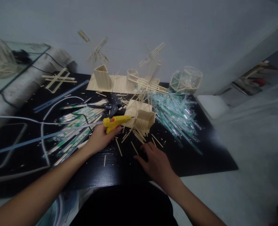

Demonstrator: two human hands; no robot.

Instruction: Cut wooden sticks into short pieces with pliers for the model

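My left hand [100,137] is closed around a yellow hot glue gun [116,121], its nozzle pointing right. A long translucent glue stick [51,135] runs back from the gun to the left. Low over the black table, my right hand [156,161] has its thumb and fingers apart, with nothing seen between them. A thin wooden stick [134,148] lies just beyond its fingertips. Ahead of both hands stands a small wooden windmill model with a square base [132,108] and an open box-like body [146,118]. Several loose sticks [139,133] are heaped against it.
Two more windmill models [102,78] [131,80] stand along the wall. Dark pliers [114,109] lie among wrapped stick bundles [79,125] on the left. A pile of clear plastic wrappers [176,111] covers the right side. A white cable [42,131] loops across the left.
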